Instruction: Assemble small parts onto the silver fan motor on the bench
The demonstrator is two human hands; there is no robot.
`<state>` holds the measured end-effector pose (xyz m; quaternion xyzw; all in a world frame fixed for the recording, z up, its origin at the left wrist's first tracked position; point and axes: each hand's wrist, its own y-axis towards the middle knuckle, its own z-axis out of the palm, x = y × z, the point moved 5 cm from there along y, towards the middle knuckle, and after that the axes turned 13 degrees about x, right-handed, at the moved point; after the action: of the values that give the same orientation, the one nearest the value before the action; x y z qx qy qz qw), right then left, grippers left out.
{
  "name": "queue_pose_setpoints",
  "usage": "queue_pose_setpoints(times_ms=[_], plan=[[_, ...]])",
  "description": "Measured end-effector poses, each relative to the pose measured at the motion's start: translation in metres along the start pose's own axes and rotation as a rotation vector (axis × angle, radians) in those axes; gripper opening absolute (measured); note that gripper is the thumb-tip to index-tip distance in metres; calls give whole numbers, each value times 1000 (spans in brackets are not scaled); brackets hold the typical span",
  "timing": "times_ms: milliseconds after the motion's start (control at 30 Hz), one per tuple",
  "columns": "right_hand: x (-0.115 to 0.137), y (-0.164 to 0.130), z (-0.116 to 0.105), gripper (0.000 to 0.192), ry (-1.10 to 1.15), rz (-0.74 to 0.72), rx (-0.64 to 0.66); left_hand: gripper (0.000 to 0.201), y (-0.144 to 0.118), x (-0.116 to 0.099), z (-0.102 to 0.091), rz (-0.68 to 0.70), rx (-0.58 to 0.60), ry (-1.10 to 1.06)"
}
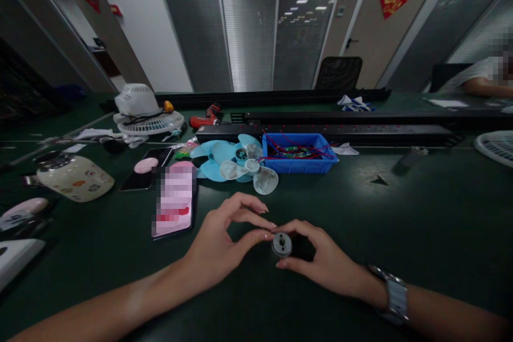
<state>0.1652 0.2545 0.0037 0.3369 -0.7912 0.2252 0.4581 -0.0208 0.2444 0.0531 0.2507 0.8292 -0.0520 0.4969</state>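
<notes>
While both hands sit low over the dark green tabletop (401, 214), they meet around a small round grey motor (282, 245). The right hand (320, 262) curls around the small round grey motor, with the thumb above it and a finger below it, so it holds the part just over the tabletop. The left hand (224, 246) is bent in close, and its fingertips (267, 235) touch the left edge of the same part. A silver watch (395, 294) is on the right wrist. Just to the left of the left hand lies a phone (174, 200) with a pink screen. Farther back are light blue fan blades (224, 157) and clear fan blades (256, 173), side by side and touching. Right next to them stands a blue bin (298, 163) with red wires inside. A white fan (140, 112) lies far back on the left, near a red tool (206, 116). Another person sits far off at the right edge.
</notes>
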Motion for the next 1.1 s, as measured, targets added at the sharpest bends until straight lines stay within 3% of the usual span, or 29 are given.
queue_pose_setpoints(times_ms=[100, 233, 367, 567, 667, 800, 933, 1100], plan=[[0, -1, 0, 42, 15, 5, 5, 33, -14, 23, -1, -106, 21, 24], [1, -1, 0, 41, 10, 17, 10, 36, -27, 51, 1, -204, 23, 169], [0, -1, 0, 43, 3, 11, 6, 35, -25, 52, 2, -183, 35, 308], [0, 0, 0, 43, 2, 6, 4, 43, -26, 54, 2, -159, 43, 325], [0, 0, 0, 44, 5, -10, -5, 35, -24, 45, 1, -84, 11, 342], [0, 1, 0, 43, -6, -32, -10, 20, -12, 10, -1, 111, -138, 328], [-1, 0, 1, 38, -24, -56, -33, 17, 3, -17, 13, 230, -104, 272], [-2, -1, 2, 36, -24, -51, -40, 17, 8, -14, 22, 189, -57, 234]])
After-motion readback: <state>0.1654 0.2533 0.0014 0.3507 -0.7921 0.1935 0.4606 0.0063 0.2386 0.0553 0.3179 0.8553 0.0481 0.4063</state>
